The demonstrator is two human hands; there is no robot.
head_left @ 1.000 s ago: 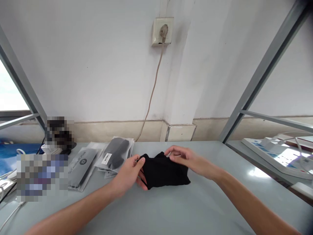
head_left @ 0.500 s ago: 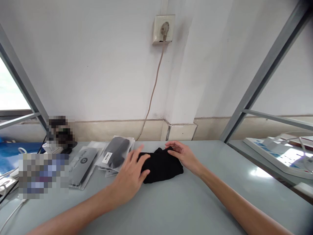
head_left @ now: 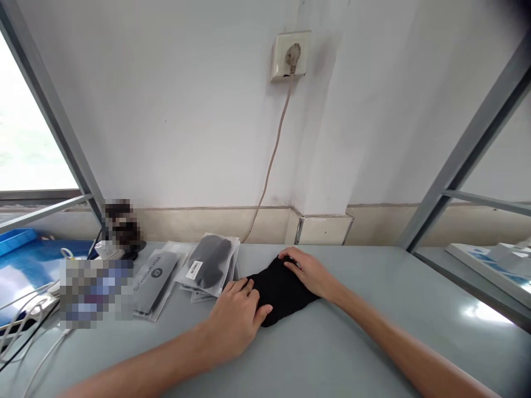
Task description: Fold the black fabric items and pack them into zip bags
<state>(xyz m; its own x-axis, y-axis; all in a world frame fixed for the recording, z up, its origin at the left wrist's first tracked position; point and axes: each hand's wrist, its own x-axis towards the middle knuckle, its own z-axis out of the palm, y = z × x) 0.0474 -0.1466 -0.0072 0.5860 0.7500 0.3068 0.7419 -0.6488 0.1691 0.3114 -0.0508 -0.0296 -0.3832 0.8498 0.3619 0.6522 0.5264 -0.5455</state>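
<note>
A piece of soft black fabric [head_left: 282, 293], its kind not clear, lies on the grey tabletop between my hands. My left hand [head_left: 238, 312] rests on its left end, fingers bent a little over the edge and thumb spread away along the near side. At the far edge, my right hand [head_left: 305, 268] has its fingers curled over the upper corner of the fabric, gripping it. What lies under the fingertips is hidden. Just beyond my left hand is a stack of clear-bagged dark items [head_left: 211, 262] with a white barcode label.
Left of that stack lie grey printed packets [head_left: 155, 282] in clear bags. Farther left are white cables [head_left: 45, 345] and a blue tray [head_left: 19, 240]. A plug cord [head_left: 276, 143] hangs from the wall socket. Metal posts [head_left: 464, 132] flank the table; a white board-like object [head_left: 493, 271] sits at right.
My left hand has come down onto the fabric's left end. The fabric now lies slanted, its near edge turned toward me. The whole view has shifted slightly left.
</note>
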